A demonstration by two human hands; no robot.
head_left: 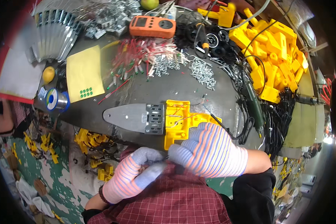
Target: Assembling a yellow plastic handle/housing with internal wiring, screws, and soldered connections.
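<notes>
Both hands wear knit gloves with coloured stripes and grey-blue fingertips, and they meet at the table's front edge. My left hand (132,173) is closed in a loose pinch, its fingertips slightly blurred. Fingers bent together, my right hand (212,151) reaches in beside it; whatever lies between the fingertips is too small or hidden to name. Just beyond them lies an open yellow plastic housing (171,140) with thin red and dark wires inside. Its handle part runs right, partly behind my right hand. A grey tapered metal plate (125,117) with a slotted end adjoins the housing's left side.
Wired parts (132,54) and a heap of screws (202,72) lie beyond the housing. An orange multimeter (152,27) sits at the back. Yellow housings (276,48) are piled right, above a dark green tool (254,108). A solder spool (57,100) and yellow sheet (84,71) lie left.
</notes>
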